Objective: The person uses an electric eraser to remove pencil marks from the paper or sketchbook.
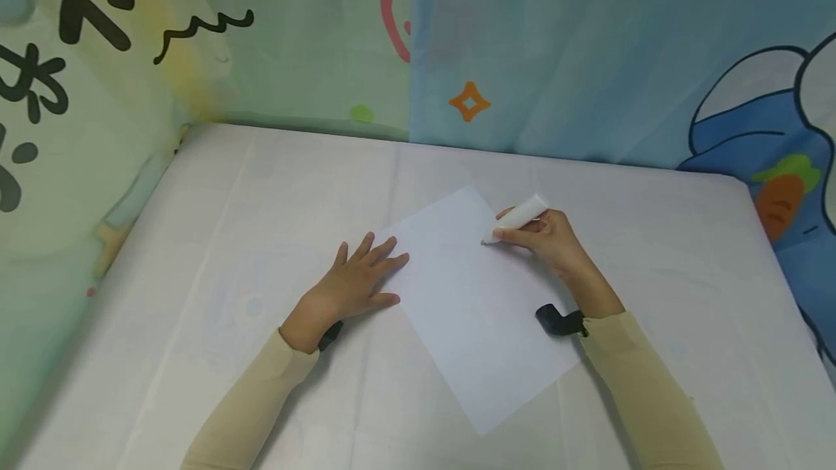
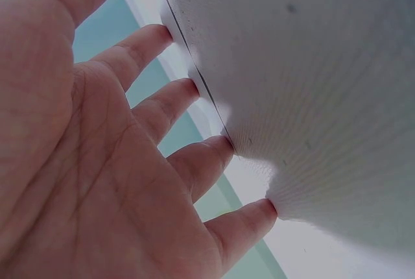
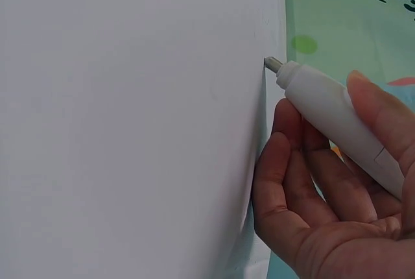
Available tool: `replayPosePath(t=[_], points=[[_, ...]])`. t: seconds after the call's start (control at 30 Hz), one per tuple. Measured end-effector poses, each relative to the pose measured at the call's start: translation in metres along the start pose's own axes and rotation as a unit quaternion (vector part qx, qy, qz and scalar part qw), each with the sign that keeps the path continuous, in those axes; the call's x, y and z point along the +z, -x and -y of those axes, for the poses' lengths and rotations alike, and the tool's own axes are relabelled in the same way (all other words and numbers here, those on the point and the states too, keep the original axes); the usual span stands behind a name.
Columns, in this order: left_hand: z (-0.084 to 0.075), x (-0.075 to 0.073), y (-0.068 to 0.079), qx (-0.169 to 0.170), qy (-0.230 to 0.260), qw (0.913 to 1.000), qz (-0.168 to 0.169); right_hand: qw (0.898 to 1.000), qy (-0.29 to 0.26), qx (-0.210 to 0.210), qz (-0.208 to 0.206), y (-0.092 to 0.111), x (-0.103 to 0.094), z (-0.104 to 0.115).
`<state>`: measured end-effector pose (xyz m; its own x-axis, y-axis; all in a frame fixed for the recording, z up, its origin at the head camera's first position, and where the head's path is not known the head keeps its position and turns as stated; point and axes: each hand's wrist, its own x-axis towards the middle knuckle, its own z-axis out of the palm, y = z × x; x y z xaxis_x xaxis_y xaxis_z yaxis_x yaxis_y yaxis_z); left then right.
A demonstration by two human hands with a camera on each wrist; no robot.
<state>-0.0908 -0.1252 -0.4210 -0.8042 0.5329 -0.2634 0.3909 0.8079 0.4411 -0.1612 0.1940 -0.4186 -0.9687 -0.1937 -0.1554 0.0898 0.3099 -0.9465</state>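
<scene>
A white sheet of paper (image 1: 470, 310) lies turned at an angle on the table. My right hand (image 1: 551, 241) grips a thick white correction pen (image 1: 522, 215) between thumb and fingers. In the right wrist view the metal tip of the correction pen (image 3: 337, 107) meets the paper (image 3: 130, 123), and the curled lower fingers rest against the sheet. With fingers spread, my left hand (image 1: 353, 281) lies at the paper's left corner. In the left wrist view the fingertips (image 2: 185, 87) of that hand press down along the edge of the sheet (image 2: 324, 97).
A white cloth covers the table (image 1: 274, 187). Behind it hangs a printed curtain (image 1: 555, 56) in green and blue, close to the back edge. A black wrist mount (image 1: 558, 320) sits at the right sleeve cuff, over the paper.
</scene>
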Motion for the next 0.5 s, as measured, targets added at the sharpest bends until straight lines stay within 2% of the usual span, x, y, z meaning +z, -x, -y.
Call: replayPosePath(t=[0.5], points=[[-0.001,-0.001,0.002,0.005,-0.002,1.0000,-0.004,1.000,-0.002,-0.005,0.028,0.016,0.001,0.000]])
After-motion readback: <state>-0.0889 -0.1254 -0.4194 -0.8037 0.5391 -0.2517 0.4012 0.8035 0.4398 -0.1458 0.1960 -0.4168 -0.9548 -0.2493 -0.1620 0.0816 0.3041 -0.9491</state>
